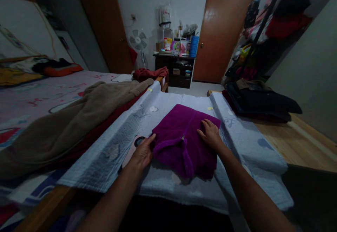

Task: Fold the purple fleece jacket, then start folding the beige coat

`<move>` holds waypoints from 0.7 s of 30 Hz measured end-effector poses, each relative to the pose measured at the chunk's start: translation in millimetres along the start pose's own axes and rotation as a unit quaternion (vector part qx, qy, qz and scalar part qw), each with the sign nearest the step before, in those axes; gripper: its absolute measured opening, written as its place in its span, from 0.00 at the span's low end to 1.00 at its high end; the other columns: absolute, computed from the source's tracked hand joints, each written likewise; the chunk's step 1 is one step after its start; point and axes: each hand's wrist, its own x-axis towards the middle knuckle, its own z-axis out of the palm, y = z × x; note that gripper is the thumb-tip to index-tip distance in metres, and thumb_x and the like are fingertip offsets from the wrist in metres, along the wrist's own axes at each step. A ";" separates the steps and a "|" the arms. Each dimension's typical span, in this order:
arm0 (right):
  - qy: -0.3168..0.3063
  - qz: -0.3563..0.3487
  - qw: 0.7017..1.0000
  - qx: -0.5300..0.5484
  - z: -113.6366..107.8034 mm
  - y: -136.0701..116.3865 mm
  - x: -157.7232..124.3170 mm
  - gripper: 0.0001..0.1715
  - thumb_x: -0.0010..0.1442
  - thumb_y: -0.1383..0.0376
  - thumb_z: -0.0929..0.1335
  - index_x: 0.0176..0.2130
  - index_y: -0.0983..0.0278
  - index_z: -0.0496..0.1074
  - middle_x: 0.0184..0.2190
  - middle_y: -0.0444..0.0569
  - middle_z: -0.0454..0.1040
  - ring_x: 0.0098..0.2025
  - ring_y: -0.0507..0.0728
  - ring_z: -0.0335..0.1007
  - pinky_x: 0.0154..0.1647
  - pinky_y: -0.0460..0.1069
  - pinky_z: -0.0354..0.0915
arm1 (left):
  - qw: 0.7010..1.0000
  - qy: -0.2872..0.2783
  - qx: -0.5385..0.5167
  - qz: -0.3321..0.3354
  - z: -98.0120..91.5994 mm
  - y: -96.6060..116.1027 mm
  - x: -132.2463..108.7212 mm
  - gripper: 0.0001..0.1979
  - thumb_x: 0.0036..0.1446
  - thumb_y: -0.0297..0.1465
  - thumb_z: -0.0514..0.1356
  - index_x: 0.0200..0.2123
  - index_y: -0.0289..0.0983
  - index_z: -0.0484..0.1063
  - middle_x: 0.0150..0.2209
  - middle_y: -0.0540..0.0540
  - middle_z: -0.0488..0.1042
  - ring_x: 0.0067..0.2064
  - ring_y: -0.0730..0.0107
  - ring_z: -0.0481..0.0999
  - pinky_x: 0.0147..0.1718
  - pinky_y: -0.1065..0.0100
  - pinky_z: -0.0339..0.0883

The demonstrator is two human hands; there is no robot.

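A folded purple fleece garment [181, 137] with a small zip pull lies on a light blue quilted cover [126, 133] in front of me. My left hand [142, 153] rests at the garment's left edge, fingers together and curled against the fabric. My right hand [210, 133] lies flat on the garment's right side with its fingers stretched out. Under my left hand a pink object with a dark round spot [137, 142] shows on the cover.
A brown blanket [79, 116] is heaped on the bed to the left. Dark folded clothes [260, 102] are stacked at the right on a wooden surface [297, 144]. A fan [138, 42], a cluttered dark cabinet [175, 66] and a brown door [223, 28] stand at the back.
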 end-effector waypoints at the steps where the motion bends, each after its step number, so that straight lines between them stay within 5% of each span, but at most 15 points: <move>1: -0.007 -0.003 1.000 -0.008 0.3 -1.5 2.3 0.30 0.63 0.54 0.64 0.59 0.66 0.63 0.62 0.60 0.62 0.64 0.65 0.55 0.63 0.60 0.51 | 0.999 -0.017 -0.041 -0.024 4.6 -1.2 -7.4 0.25 0.54 0.38 0.65 0.53 0.35 0.69 0.44 0.40 0.79 0.44 0.57 0.80 0.43 0.59 0.76; 4: -0.014 -0.009 0.999 -0.027 -3.5 -2.7 12.9 0.27 0.63 0.55 0.64 0.56 0.67 0.66 0.59 0.61 0.65 0.61 0.65 0.58 0.61 0.58 0.54 | 0.990 -0.024 -0.120 -0.067 18.7 -5.9 -25.4 0.22 0.52 0.33 0.67 0.51 0.34 0.71 0.43 0.41 0.80 0.45 0.57 0.80 0.45 0.59 0.76; 11: -0.053 0.011 0.998 -0.041 -8.5 7.8 62.6 0.21 0.65 0.56 0.61 0.50 0.67 0.70 0.50 0.60 0.73 0.50 0.62 0.69 0.51 0.52 0.60 | 0.983 -0.008 -0.180 -0.039 39.0 -24.8 -38.5 0.28 0.49 0.22 0.67 0.54 0.41 0.69 0.50 0.44 0.78 0.49 0.59 0.79 0.51 0.58 0.73; 17: -0.129 0.087 0.988 0.009 2.5 29.0 115.2 0.31 0.65 0.49 0.61 0.55 0.69 0.69 0.48 0.62 0.76 0.50 0.63 0.72 0.49 0.52 0.63 | 0.976 0.006 -0.199 -0.087 41.2 -33.7 -30.9 0.20 0.50 0.23 0.67 0.48 0.36 0.74 0.45 0.41 0.80 0.47 0.58 0.80 0.49 0.59 0.75; 21: -0.208 0.073 0.974 0.051 6.7 41.9 135.4 0.35 0.61 0.44 0.64 0.50 0.70 0.74 0.48 0.62 0.76 0.48 0.64 0.73 0.48 0.52 0.65 | 0.965 0.023 -0.231 -0.125 47.6 -29.2 -30.6 0.19 0.55 0.25 0.63 0.51 0.35 0.72 0.45 0.39 0.80 0.47 0.57 0.80 0.48 0.58 0.75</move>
